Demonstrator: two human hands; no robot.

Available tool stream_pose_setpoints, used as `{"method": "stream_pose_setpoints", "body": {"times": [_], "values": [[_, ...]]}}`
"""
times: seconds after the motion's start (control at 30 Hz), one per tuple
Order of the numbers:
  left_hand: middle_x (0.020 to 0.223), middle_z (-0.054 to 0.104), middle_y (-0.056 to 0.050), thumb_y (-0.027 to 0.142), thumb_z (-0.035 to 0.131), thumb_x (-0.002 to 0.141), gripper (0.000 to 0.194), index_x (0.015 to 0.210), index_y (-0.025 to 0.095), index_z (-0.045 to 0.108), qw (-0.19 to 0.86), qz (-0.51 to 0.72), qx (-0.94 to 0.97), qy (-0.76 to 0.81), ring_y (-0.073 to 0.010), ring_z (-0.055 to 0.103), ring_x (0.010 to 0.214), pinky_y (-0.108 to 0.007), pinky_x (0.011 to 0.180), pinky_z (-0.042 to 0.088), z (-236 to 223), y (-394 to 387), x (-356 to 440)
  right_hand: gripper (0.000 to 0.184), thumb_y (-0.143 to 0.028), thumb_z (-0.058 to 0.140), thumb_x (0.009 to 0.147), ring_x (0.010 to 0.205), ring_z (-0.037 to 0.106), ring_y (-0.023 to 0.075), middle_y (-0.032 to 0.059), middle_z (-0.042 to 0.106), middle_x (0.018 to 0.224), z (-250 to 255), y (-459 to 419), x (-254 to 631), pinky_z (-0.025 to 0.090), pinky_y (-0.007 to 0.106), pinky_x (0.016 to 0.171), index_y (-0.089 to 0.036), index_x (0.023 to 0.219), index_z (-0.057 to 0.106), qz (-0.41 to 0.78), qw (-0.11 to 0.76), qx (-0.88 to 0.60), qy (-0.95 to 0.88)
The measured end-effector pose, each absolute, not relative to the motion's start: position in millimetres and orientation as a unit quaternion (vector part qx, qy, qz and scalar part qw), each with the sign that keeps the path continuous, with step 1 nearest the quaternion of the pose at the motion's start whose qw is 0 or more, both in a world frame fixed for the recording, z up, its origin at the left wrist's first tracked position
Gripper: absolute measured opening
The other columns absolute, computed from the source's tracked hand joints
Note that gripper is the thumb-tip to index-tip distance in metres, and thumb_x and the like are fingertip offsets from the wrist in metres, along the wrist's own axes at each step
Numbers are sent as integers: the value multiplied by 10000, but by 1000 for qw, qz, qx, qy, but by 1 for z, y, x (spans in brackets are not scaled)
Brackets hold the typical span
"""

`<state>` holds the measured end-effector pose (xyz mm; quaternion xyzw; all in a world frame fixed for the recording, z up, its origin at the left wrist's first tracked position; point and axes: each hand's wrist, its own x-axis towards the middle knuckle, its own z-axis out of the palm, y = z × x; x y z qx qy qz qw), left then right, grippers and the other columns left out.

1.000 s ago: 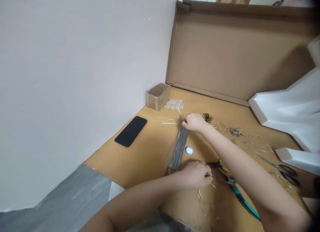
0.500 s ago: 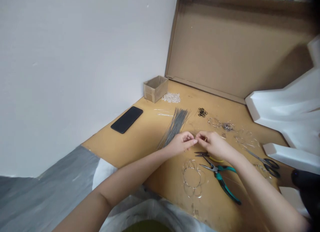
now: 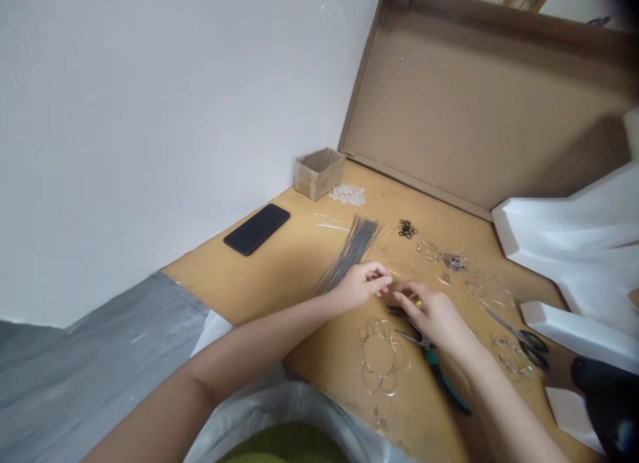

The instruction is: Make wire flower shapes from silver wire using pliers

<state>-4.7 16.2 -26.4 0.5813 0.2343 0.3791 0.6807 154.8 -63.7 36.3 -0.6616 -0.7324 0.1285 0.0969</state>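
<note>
My left hand (image 3: 367,281) is closed in a pinch beside the bundle of grey wires (image 3: 352,250). A thin wire (image 3: 393,272) shows at its fingertips, too fine to follow clearly. Just to the right, my right hand (image 3: 432,315) hovers over the pliers, thumb and forefinger slightly apart, with nothing visible between them. Beneath it lie green-handled pliers (image 3: 446,386) and a second, yellow-handled pair (image 3: 397,310), mostly hidden. Nearer to me on the table rests a flower-shaped wire ring (image 3: 364,366) with looped petals.
A phone (image 3: 257,229) lies at left. Farther back stand a small cardboard box (image 3: 305,181) and a pile of tiny clear pieces (image 3: 348,194). Black rings (image 3: 407,229), wire pieces (image 3: 454,261) and scissors (image 3: 533,343) lie to the right, beside white foam (image 3: 574,323).
My right hand came back from the wire bundle to meet my left, then drew slightly apart. My left hand let go of the wire ring, which now lies on the table.
</note>
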Motion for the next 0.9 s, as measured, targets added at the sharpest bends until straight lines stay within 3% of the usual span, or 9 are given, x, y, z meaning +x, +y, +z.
{"method": "stream_pose_setpoints", "body": {"times": [0.2,0.33,0.43,0.6,0.73,0.8,0.9], "values": [[633,578,17,360,655,701,277,752,125,517,707,367,542,266,-68,551,561,-195,542,433,-28,17,-1,607,-463,551,730,1097,539,300,137,591,1203,10,-151,209,448,419,855,-199,1273,490,37,-8,-694,-719],[646,603,2,362,665,688,290,755,123,516,723,349,536,260,-81,572,571,-213,553,442,-25,15,-2,678,-364,545,682,1226,419,337,121,462,1365,-12,-179,222,414,475,890,-207,1330,422,-40,-52,-697,-714],[657,613,-7,371,676,677,306,752,121,516,730,344,534,252,-88,577,578,-224,557,444,-22,13,-3,658,-272,533,653,1128,503,328,122,517,1307,-18,-173,220,434,435,846,-209,1303,453,-68,-75,-677,-729],[656,617,-7,381,686,672,318,751,121,521,737,341,528,247,-83,574,576,-222,559,444,-21,15,-4,385,-228,498,689,868,608,300,123,657,980,-15,-157,230,460,384,680,-216,1060,601,-65,-85,-699,-707],[658,627,-10,388,690,672,327,751,122,518,738,345,523,253,-81,581,578,-210,556,448,-17,14,-4,294,-266,502,697,689,616,262,74,659,815,-2,-157,241,456,354,599,-245,975,594,94,33,-778,-620],[680,644,-23,398,681,685,329,763,124,516,733,365,516,253,-99,607,614,-219,567,461,-12,11,-7,253,-322,532,726,669,605,238,45,642,734,8,-160,234,463,338,625,-246,958,597,235,164,-763,-579],[722,669,-48,391,660,718,307,768,120,524,715,407,513,243,-126,643,684,-233,605,479,0,4,-11,374,-412,524,788,679,600,226,68,653,847,17,-161,205,472,353,651,-235,1116,559,446,350,-667,-484]]}}
